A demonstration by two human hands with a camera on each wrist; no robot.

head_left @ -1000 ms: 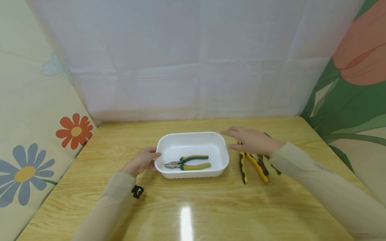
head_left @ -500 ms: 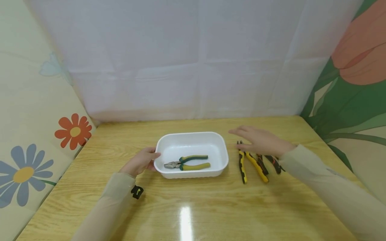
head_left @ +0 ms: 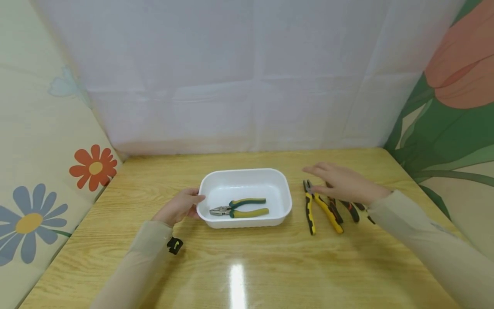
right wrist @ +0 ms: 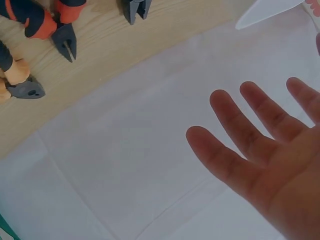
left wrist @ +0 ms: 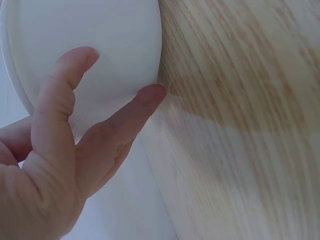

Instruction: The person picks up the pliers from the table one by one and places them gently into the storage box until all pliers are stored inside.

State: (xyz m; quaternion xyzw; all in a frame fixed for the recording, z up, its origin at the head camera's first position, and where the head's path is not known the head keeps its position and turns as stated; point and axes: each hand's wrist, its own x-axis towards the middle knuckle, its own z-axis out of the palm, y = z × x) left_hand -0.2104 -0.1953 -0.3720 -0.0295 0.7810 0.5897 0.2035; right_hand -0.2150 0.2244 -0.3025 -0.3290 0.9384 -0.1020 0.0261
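Our right hand [head_left: 345, 183] shifts rightward, spread wide; our left hand [head_left: 179, 207] pinches the tray [head_left: 247, 179] (likely light, stiff; best gripped at the rim [head_left: 241, 170]).

Bare yellow wood-grain tabletop [head_left: 270, 253] lies free in front of a white rounded-rectangular plastic tray [head_left: 243, 178]. The left hand [head_left: 179, 207] blocks the tray's left end; right of it, past a gap, black-and-yellow-handled metal pliers [head_left: 310, 214] and the right hand [head_left: 343, 182] obstruct.
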